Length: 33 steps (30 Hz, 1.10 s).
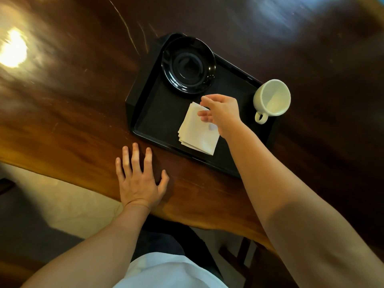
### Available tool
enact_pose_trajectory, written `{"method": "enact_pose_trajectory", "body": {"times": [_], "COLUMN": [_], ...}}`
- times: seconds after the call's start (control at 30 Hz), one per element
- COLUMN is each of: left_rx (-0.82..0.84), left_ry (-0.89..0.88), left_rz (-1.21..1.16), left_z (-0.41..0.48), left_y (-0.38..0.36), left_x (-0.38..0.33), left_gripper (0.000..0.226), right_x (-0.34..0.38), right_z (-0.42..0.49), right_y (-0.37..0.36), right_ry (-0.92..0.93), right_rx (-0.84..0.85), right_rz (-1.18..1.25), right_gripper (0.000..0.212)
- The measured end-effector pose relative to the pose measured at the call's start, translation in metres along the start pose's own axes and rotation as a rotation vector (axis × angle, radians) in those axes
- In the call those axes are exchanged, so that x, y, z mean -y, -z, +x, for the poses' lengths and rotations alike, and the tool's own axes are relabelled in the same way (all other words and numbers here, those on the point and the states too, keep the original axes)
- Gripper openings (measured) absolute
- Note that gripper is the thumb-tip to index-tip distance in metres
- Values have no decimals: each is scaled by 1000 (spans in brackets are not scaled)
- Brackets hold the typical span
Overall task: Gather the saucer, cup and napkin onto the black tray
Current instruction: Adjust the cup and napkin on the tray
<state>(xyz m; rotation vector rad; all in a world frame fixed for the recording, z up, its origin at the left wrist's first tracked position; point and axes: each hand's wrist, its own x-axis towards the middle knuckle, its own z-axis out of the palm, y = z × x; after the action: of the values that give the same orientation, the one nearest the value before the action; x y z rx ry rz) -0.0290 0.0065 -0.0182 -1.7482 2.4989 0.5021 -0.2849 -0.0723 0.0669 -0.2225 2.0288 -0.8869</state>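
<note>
My black tray (149,113) carries saucer (188,65) and napkin (197,132) under my right hand's (222,113) loose fingers, cup (272,98) on its right edge, left hand (139,181) splayed flat on the bench (72,121).

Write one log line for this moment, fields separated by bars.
saucer on tray | napkin on tray, right hand open above | cup at tray edge | left hand on table

One head-worn wide-angle view looks steeply down from close above the worktop (62,113), tilted, both forearms reaching in from below.

A dark polished wooden table (72,113) catches a bright glare, above a pale floor (62,204).
</note>
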Motion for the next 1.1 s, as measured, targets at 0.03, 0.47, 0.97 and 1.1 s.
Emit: {"method": "enact_pose_trajectory", "body": {"times": [0.03,0.47,0.97,1.1], "left_rx": [1,-17,-35,-33], "left_ry": [-2,-6,11,13], "left_rz": [4,20,38,51], "left_z": [0,-2,-2,-3], "left_y": [0,0,-2,-2], "left_x": [0,0,-2,-2], "left_gripper": [77,78,77,77], "right_x": [-3,-48,-66,-68], "right_z": [-1,-9,2,1], "right_y": [5,24,37,49], "right_ry": [26,136,133,79], "right_rx": [-20,-103,-192,-226], "right_rz": [-72,-542,-450,-397], "right_gripper": [17,62,22,24]}}
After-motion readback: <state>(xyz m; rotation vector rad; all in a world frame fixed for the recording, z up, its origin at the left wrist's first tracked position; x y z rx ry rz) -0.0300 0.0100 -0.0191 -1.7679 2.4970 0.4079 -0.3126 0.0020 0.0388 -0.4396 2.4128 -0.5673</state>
